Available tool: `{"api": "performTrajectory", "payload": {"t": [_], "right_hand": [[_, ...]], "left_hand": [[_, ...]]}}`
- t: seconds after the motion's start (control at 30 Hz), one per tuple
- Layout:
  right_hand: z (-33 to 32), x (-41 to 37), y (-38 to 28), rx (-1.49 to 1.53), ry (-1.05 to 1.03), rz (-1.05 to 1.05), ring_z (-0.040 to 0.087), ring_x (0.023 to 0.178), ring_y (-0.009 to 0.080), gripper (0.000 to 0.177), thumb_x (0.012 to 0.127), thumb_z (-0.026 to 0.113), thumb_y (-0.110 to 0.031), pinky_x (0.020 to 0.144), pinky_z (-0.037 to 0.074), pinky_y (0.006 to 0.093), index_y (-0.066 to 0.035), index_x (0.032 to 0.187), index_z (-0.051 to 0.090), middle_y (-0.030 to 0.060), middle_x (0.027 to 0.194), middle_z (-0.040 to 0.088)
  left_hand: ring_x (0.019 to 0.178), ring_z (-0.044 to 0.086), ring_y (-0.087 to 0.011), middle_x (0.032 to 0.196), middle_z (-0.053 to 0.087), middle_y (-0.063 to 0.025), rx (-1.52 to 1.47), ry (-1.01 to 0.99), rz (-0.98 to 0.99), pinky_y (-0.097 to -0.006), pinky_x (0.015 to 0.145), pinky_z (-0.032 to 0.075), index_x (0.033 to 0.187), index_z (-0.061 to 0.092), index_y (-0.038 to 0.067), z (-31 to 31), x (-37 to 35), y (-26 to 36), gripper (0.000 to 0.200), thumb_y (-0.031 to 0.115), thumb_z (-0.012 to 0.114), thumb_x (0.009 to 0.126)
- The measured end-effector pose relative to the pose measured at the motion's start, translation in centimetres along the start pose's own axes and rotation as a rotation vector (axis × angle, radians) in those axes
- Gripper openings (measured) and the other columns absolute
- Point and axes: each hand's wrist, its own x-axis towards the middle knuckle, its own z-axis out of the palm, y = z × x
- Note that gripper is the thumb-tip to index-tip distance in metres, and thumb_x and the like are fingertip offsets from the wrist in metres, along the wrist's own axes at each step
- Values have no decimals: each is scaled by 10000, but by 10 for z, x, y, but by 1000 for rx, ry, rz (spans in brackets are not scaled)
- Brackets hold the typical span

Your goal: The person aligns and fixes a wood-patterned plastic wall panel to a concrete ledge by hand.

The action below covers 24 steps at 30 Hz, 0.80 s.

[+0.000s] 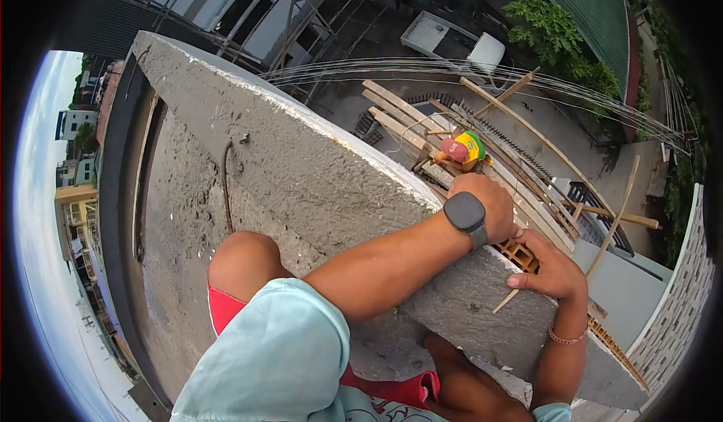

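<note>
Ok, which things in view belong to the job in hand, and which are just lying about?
Seemingly part of the job:
left hand
right hand
thin wooden stick at the right thumb
rough concrete ledge

Seemingly just lying about:
thin bent rod
white-cabbed truck below

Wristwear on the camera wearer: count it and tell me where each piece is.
2: a dark watch on the wrist of the left hand, and a chain bracelet on that of the right hand. No others show.

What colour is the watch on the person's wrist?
The watch is dark grey, nearly black; best seen in the head view.
</note>
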Motion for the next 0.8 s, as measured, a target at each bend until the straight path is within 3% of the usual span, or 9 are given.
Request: {"api": "performTrajectory", "payload": {"t": [0.1, 0.27, 0.57, 0.7, 0.73, 0.8], "right_hand": [[-1, 1, -1, 5, -8, 32, 562, 1104, 313, 778, 676, 797, -528, 949, 439, 391, -37, 1221, 535, 136, 1152, 573], [4, 1, 6, -49, 15, -105, 545, 1124, 331, 797, 683, 788, -542, 958, 434, 396, -43, 1243, 518, 159, 1155, 563], [7, 2, 0, -39, -13, -39, 511, 1169, 355, 815, 723, 705, -631, 975, 417, 415, -34, 1246, 517, 188, 1201, 543], [10, 4, 5, -51, 6, -54, 504, 1177, 355, 830, 725, 690, -649, 983, 413, 415, -38, 1257, 506, 187, 1207, 538], [10, 5, 6, -65, -8, -58, 502, 1180, 355, 831, 725, 688, -653, 985, 411, 416, -42, 1258, 503, 186, 1210, 537], [11, 6, 7, -84, -24, -63, 500, 1183, 356, 832, 725, 685, -658, 988, 409, 417, -46, 1259, 500, 184, 1214, 536]], "left_hand": [[850, 694, -300, 871, 707, -173, -1, -19, -4, -383, 757, 534, 929, 687, 3, 1, 2, 1, 611, 596, 605, 807], [802, 694, -318, 817, 698, -184, 45, -18, 48, -404, 722, 534, 905, 673, 5, -4, -2, -1, 627, 619, 589, 809], [674, 677, -325, 700, 672, -182, 162, -3, 127, -425, 624, 520, 1026, 624, -30, -5, -5, -4, 719, 655, 561, 815], [675, 676, -339, 696, 669, -184, 204, 2, 120, -442, 634, 524, 1013, 618, -13, -5, -7, -4, 695, 653, 553, 826], [736, 692, -310, 768, 692, -170, 207, -33, 79, -400, 665, 536, 949, 635, -23, -9, -7, -2, 659, 618, 597, 803], [730, 691, -310, 761, 690, -171, 206, -33, 82, -402, 661, 535, 950, 634, -22, -9, -7, -2, 659, 620, 594, 806]]}}
